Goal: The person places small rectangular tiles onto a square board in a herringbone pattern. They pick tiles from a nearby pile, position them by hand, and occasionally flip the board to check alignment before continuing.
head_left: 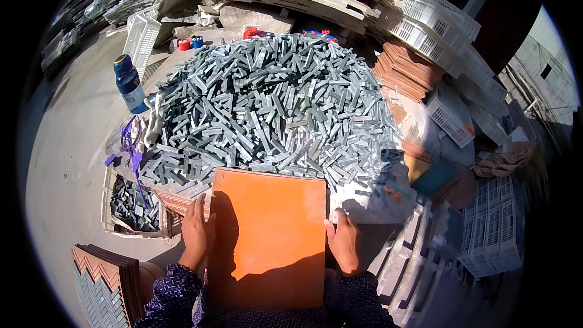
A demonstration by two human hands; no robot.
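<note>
A flat orange board point(270, 237), square-edged and partly shaded by my shadow, lies in front of me at the near side of a big heap of thin grey stone strips point(267, 103). My left hand point(197, 234) is against the board's left edge, fingers stretched forward and not wrapped round it. On the other side my right hand point(344, 243) stands beside the right edge, thumb close to it and fingers loosely extended. Under the left fingers' side, a reddish herringbone-grooved sheet point(173, 202) shows in part. Nothing is gripped in either hand, as far as shows.
At left stand a blue bottle point(129, 85), purple scissors-like tool point(132, 143) and a crate of dark chips point(133, 206). Herringbone panels point(103, 285) lean at lower left. Stacked reddish sheets point(407, 70), white crates point(437, 21) and a slatted pallet point(404, 261) are right.
</note>
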